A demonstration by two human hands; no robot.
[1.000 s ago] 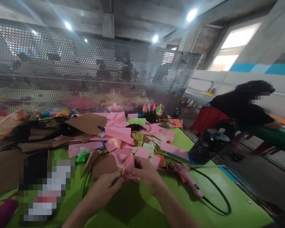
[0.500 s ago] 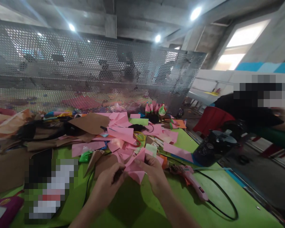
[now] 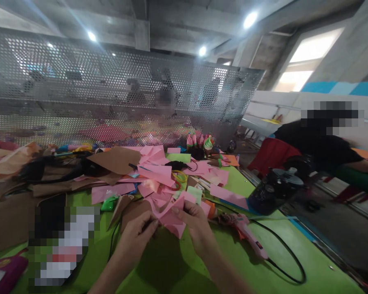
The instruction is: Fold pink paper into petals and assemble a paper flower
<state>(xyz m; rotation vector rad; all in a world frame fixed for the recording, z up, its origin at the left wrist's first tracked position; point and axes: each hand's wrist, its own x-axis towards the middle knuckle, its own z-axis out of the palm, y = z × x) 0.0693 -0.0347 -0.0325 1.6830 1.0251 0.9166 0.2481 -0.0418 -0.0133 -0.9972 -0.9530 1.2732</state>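
My left hand [image 3: 138, 232] and my right hand [image 3: 194, 222] both pinch a folded pink paper piece [image 3: 168, 216] just above the green table [image 3: 171, 265]. The fingers of each hand are closed on its edges, left hand at the left side, right hand at the top right. Behind the paper lies a heap of pink paper scraps [image 3: 155, 173] and brown paper pieces [image 3: 116, 159].
A pink glue gun [image 3: 243, 230] with a black cord [image 3: 290, 265] lies right of my hands. A black round container [image 3: 271, 192] stands at the table's right edge. A perforated metal screen [image 3: 110, 90] closes the back. A person in black [image 3: 313, 143] sits at right.
The pink paper has been opened out a little between my hands, which moved slightly apart. The view shifted a bit.
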